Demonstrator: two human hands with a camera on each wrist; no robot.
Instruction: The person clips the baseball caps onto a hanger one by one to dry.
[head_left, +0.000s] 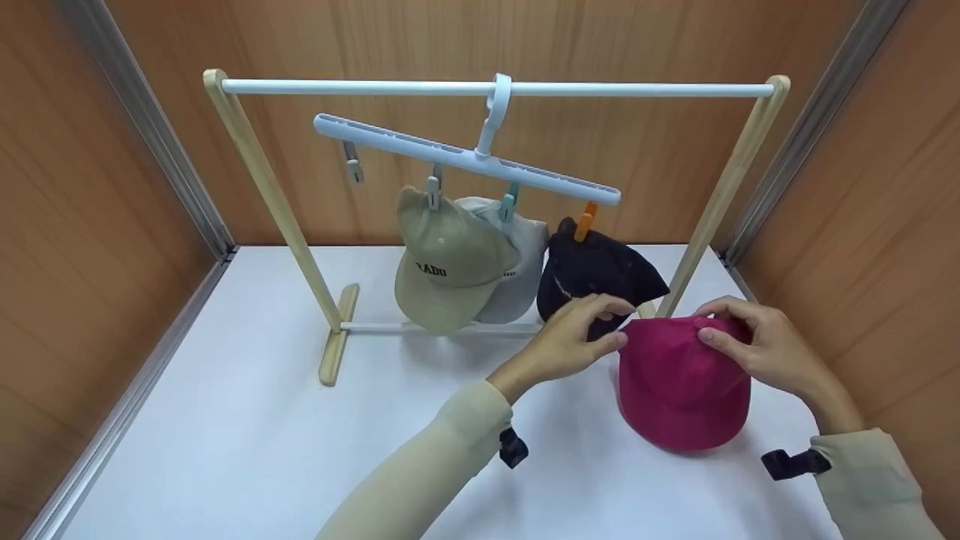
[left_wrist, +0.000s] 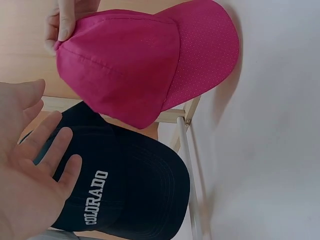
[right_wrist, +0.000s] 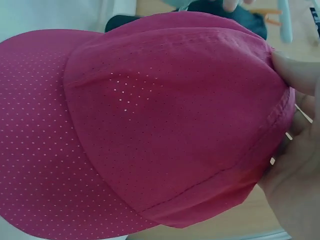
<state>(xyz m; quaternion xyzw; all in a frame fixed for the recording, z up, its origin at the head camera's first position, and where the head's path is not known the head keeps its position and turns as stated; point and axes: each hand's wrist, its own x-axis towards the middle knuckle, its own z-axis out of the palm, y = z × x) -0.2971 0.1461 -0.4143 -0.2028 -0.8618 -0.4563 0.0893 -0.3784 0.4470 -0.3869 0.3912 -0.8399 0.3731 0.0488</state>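
My right hand (head_left: 772,349) pinches the crown of a crimson baseball cap (right_wrist: 150,120) between thumb and fingers. The cap hangs with its brim pointing down, and small perforations show on it in the right wrist view. My left hand (head_left: 574,337) is just left of the crimson cap, its fingers extended and apart from the cap in the left wrist view. Behind that hand a black cap (head_left: 592,262) lettered COLORADO hangs from an orange clip (head_left: 586,222). The clip is on a tilted light-blue hanger (head_left: 450,154), lower at its right end.
A beige cap (head_left: 457,255) hangs from a grey clip (head_left: 433,191), overlapping a pale grey cap (head_left: 525,262) on a teal clip (head_left: 508,204). Another grey clip (head_left: 354,169) holds nothing. The hanger hooks over the white rail (head_left: 360,88) of a wooden-legged rack on a white table (head_left: 225,450).
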